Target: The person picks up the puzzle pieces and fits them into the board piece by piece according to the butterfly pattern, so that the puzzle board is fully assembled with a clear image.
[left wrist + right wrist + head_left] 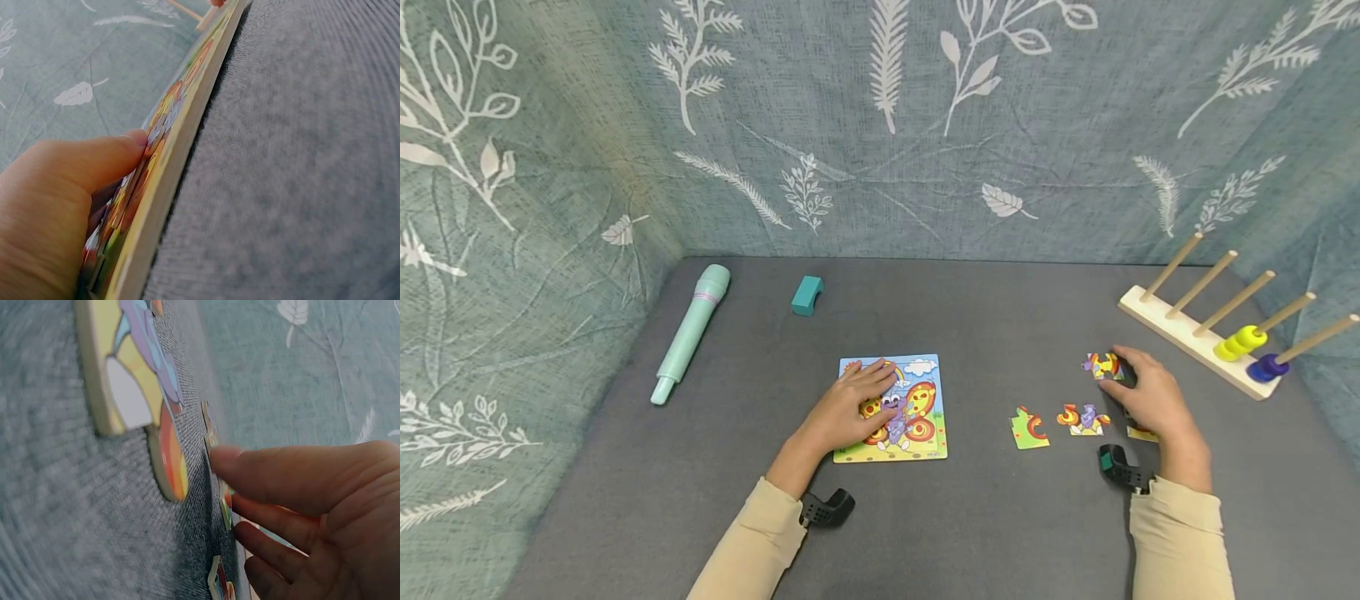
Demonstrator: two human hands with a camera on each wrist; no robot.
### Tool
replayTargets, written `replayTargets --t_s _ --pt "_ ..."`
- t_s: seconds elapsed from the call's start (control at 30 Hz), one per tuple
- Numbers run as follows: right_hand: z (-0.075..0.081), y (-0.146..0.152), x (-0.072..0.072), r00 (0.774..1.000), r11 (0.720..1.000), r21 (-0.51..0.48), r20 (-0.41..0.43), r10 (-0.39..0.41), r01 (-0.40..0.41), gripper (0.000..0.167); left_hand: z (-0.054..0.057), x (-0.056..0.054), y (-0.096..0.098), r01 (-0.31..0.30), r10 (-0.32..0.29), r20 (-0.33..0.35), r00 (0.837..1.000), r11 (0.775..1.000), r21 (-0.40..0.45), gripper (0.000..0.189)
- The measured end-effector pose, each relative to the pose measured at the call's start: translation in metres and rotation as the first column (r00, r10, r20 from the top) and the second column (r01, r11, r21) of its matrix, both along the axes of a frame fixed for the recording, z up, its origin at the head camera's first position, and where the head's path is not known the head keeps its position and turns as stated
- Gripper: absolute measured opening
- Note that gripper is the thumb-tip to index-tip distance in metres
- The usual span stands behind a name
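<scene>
A square butterfly puzzle board (928, 450) lies at the middle of the table. My left hand (846, 410) rests on its left half, fingers stretched over the picture and thumb on the butterfly. In the left wrist view the thumb (115, 156) touches the picture's surface. To the right, my right hand (1153, 396) has thumb and index finger at opposite edges of a red-and-yellow puzzle piece (1101, 366) on the table. Nearer me lie a green puzzle piece (1028, 429) and a purple-and-yellow puzzle piece (1084, 421). Another yellow piece (1141, 432) is partly hidden under the right hand.
A wooden peg stacker (1195, 340) with yellow and purple beads stands at the back right. Toward the back left lie a mint toy microphone (692, 335) and a teal arch block (807, 295). Patterned cloth (850, 125) hangs behind the table.
</scene>
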State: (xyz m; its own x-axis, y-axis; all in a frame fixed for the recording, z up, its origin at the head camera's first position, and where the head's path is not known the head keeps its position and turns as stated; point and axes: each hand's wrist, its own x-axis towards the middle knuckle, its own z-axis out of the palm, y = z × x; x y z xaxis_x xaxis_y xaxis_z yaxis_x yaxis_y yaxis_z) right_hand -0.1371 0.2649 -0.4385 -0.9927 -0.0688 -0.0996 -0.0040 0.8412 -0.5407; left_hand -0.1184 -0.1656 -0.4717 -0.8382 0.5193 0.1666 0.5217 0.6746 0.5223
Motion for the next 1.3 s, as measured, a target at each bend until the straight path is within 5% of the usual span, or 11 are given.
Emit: replayTargets --t_s 0.77,1.3 --pt "-0.005 0.002 0.002 0.992 0.999 0.028 -0.12 0.029 -0.026 0.043 0.0 0.0 0.0 0.006 -0.006 -0.008 1.0 1.0 0.007 0.055" --pt "0.003 -0.035 0.0 0.973 0.991 0.004 -0.19 0.129 -0.13 0.041 0.001 0.0 0.0 0.001 -0.001 -0.013 1.0 1.0 0.009 0.055"
